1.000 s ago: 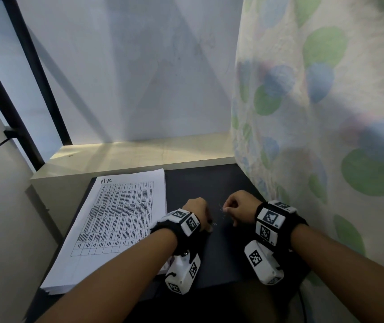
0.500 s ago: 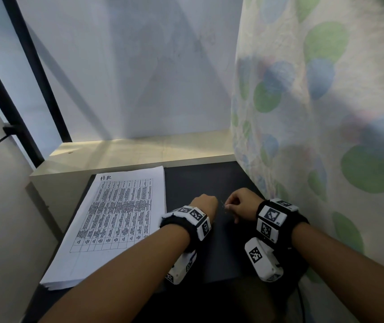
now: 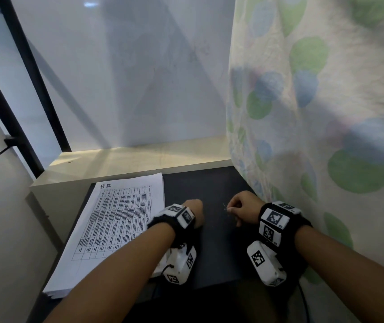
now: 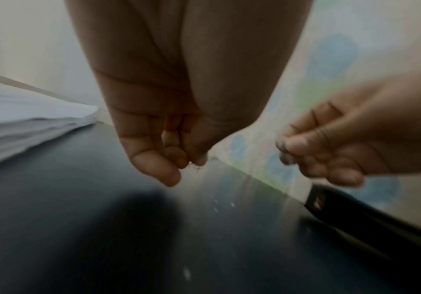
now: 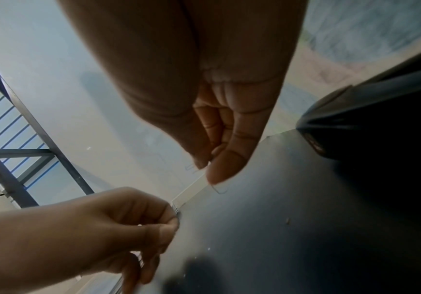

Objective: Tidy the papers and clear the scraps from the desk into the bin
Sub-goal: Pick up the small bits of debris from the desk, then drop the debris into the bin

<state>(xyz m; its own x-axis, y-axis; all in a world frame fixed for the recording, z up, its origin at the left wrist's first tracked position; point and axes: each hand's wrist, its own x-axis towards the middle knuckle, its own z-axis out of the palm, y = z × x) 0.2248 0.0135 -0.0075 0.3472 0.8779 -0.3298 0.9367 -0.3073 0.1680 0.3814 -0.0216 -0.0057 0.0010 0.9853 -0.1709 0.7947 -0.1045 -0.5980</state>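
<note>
Both hands hover low over the black desk (image 3: pixel 209 183). My right hand (image 3: pixel 240 206) pinches a thin wire-like scrap (image 3: pixel 224 207) between thumb and forefinger; its fine bent strands (image 5: pixel 192 168) stick out by the thumb tip. A little to its left, my left hand (image 3: pixel 195 210) is curled, its fingertips (image 4: pixel 179 157) pinching a tiny scrap (image 4: pixel 197 167) that glints like metal (image 5: pixel 177 210). A neat stack of printed papers (image 3: pixel 116 224) headed "H.R" lies on the desk's left half, beside my left wrist.
A dotted curtain (image 3: pixel 314 136) hangs along the desk's right edge. A pale ledge (image 3: pixel 128 159) and white wall stand behind the desk. A few light specks (image 4: pixel 215 208) lie on the dark surface. No bin is in view.
My left hand edged forward toward the right hand, then drew back a little. The right hand has kept its pinch almost in place.
</note>
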